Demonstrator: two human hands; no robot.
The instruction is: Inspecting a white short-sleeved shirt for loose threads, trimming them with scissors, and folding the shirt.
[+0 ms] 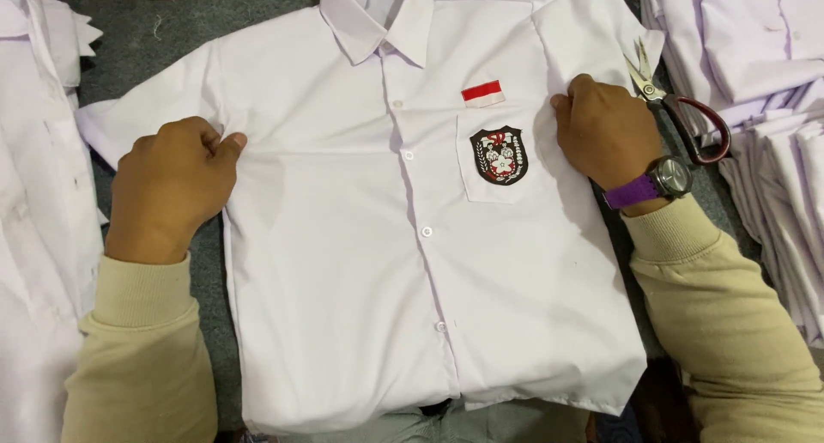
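At far left, a heap of white cloth (34, 237) lies on the grey bench (137, 48). Left hand (172, 190) — fingers curled, pinching the white shirt (343, 280) at its side seam just below the short sleeve. The shirt lies face up in the middle of the bench, collar away from the person, buttoned down the front, laid fairly flat; sleeves still spread outward, no fold made yet by the look of it. Chest pocket carries a dark shield-shaped badge (499, 154), a small red-and-white patch (482, 94) above it. Right hand (605, 130) — wearing a wristwatch (665, 181) on a purple strap, fingers bent, gripping the opposite side seam. Scissors (678, 108) lie just beside it; stacked white shirts (764, 82) at far right.
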